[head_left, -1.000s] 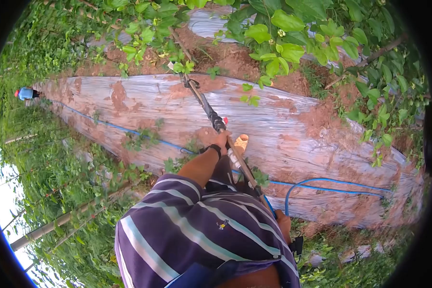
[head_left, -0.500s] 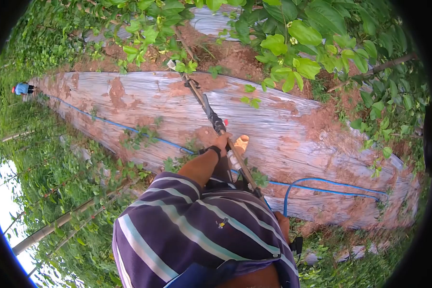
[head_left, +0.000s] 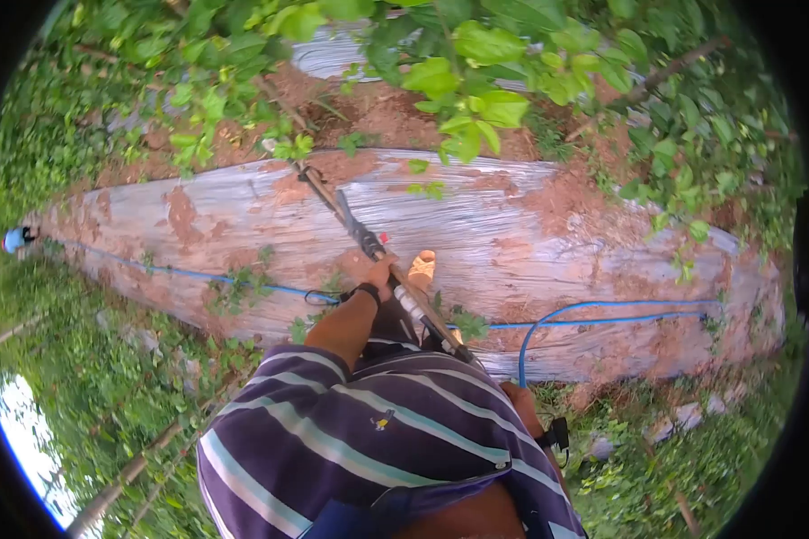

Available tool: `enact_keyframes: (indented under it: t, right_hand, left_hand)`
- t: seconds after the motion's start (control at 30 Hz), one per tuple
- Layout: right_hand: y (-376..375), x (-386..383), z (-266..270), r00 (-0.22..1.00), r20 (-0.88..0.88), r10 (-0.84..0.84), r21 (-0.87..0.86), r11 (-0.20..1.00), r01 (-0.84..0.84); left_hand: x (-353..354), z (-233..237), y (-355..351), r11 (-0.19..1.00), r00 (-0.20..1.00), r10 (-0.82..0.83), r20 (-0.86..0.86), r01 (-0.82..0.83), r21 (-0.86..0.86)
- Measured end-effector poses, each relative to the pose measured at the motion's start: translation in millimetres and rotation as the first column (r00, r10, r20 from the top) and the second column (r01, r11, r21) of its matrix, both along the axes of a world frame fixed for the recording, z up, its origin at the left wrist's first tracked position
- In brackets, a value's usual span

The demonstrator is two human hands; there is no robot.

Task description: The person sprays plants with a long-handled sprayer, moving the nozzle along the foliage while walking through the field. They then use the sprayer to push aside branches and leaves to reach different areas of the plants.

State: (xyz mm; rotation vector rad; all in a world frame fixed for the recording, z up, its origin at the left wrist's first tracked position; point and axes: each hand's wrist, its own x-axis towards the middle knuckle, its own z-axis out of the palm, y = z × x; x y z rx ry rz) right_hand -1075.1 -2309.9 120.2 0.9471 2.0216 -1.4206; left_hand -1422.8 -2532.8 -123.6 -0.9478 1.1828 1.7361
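Note:
My left hand (head_left: 382, 274) is closed around a long pole (head_left: 331, 203) that slants across the middle of the view. Black wrapping, a small red part and a white section show on the pole near my grip; its lower end passes behind my striped shirt. My right hand (head_left: 520, 406) is low beside my right side, its fingers mostly hidden by the shirt. A blue hose (head_left: 525, 355) comes down to that hand, but whether the hand grips it is not clear. Below the left hand, a tan shoe (head_left: 422, 266) stands on the plastic-covered ground.
Silvery plastic sheeting (head_left: 476, 220) with reddish soil patches covers the ground. The blue hose runs left along it and loops at right. Leafy plants (head_left: 485, 81) overhang the far side, with more at lower left. Another person (head_left: 14, 239) is far off at left.
The view has shifted, so the pole, my left hand and the shoe appear farther left. The distant person appears lower and farther left. My left hand's hold on the pole is unchanged.

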Motion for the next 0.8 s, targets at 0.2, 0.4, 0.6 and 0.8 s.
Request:
enact_keyframes:
  t: [0.2,0.4,0.6,0.8]
  right_hand:
    - [4.3,-14.3,22.0,0.969,0.062,0.24,0.258,0.934,-0.248]
    - [15.1,-21.1,46.3,0.975,0.109,0.192,0.17,0.963,-0.208]
    - [7.4,4.2,14.2,0.99,-0.007,0.138,0.108,0.985,-0.137]
    - [4.4,16.2,-7.7,0.994,0.024,0.108,-0.049,0.993,-0.106]
  left_hand:
    - [-5.0,-32.0,-12.2,0.987,0.994,0.108,0.02,-0.109,0.118]
    - [-6.0,-9.1,-8.3,0.986,0.987,-0.036,-0.158,0.061,0.156]
    - [0.2,-4.3,-0.5,0.985,0.982,-0.058,-0.177,0.086,0.151]
    - [-7.9,-95.2,-42.9,0.994,0.994,-0.079,0.069,0.074,0.076]
